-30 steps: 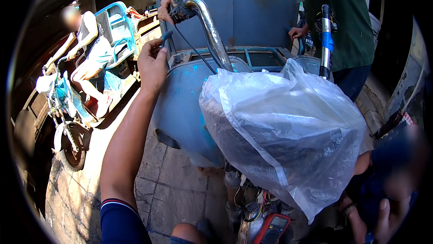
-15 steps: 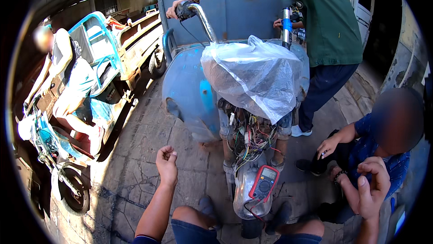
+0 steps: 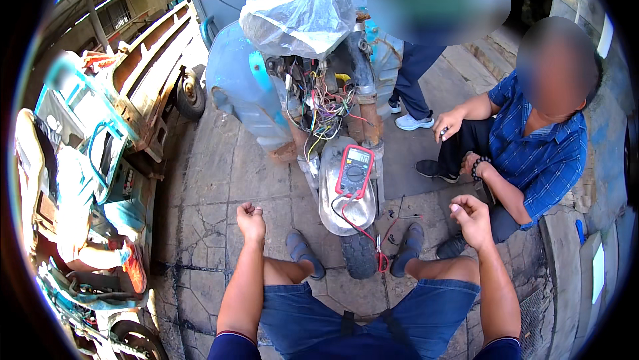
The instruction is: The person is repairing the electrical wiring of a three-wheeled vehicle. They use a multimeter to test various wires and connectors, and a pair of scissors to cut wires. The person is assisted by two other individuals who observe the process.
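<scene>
My left hand point(image 3: 251, 221) hangs left of the tricycle's front wheel point(image 3: 359, 255), fingers loosely curled, seemingly empty. My right hand point(image 3: 474, 223) hangs to its right, fingers also curled, seemingly empty. Between them, a red multimeter point(image 3: 355, 171) lies on the metal front mudguard point(image 3: 335, 217) with leads hanging down. A red-handled tool point(image 3: 382, 260) is beside the tire. Tangled wires point(image 3: 319, 112) spill from the opened front above it. A clear plastic bag point(image 3: 296, 19) covers the part between the handlebars.
A seated person in a blue shirt point(image 3: 542, 154) is close on my right. Another person stands behind the tricycle, dark trousers point(image 3: 416, 74) showing, a hand on the grip. On the left, another tricycle point(image 3: 120, 160) carries a person whose red shoe point(image 3: 133, 263) shows.
My left hand has come down from the handlebar area and back toward me. My right hand is lower. The view has pulled back, showing the front wheel and my legs.
</scene>
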`<action>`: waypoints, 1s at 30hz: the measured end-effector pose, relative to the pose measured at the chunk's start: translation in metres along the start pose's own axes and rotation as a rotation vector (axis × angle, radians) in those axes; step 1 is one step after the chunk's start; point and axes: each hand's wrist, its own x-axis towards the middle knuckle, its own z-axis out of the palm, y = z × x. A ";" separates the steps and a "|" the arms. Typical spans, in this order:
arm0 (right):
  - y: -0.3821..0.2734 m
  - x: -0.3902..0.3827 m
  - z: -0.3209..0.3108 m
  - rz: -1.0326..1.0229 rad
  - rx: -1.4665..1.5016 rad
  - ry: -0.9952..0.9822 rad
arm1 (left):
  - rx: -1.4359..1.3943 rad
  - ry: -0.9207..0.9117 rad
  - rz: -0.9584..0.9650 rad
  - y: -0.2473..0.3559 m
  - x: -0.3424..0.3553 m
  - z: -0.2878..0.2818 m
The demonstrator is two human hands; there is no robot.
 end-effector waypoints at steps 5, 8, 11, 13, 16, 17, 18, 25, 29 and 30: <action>0.063 0.050 -0.007 0.096 -0.034 0.110 | 0.036 -0.020 -0.116 0.009 0.023 0.041; 0.098 0.058 -0.013 0.092 -0.113 0.148 | 0.142 -0.061 -0.099 0.026 0.027 0.067; 0.091 0.014 -0.035 0.149 -0.159 0.188 | 0.166 -0.119 -0.191 -0.015 -0.011 0.072; 0.072 0.002 -0.030 -0.044 -0.275 0.166 | 0.222 -0.144 -0.156 -0.024 -0.006 0.072; 0.049 -0.012 -0.028 -0.117 -0.422 0.013 | 0.363 -0.163 -0.138 -0.029 0.009 0.076; 0.055 -0.023 -0.040 -0.163 -0.495 -0.012 | 0.434 -0.181 -0.169 -0.037 -0.010 0.087; 0.055 -0.025 -0.040 -0.211 -0.516 -0.024 | 0.488 -0.163 -0.142 -0.036 -0.006 0.087; 0.065 -0.018 -0.051 -0.386 -0.459 -0.170 | 0.773 -0.113 -0.113 -0.024 0.002 0.071; 0.060 -0.016 -0.082 -0.436 -0.382 -0.177 | 0.787 -0.089 -0.162 0.007 -0.018 0.114; 0.063 -0.012 -0.088 -0.449 -0.379 -0.189 | 0.746 -0.132 -0.179 0.008 -0.021 0.127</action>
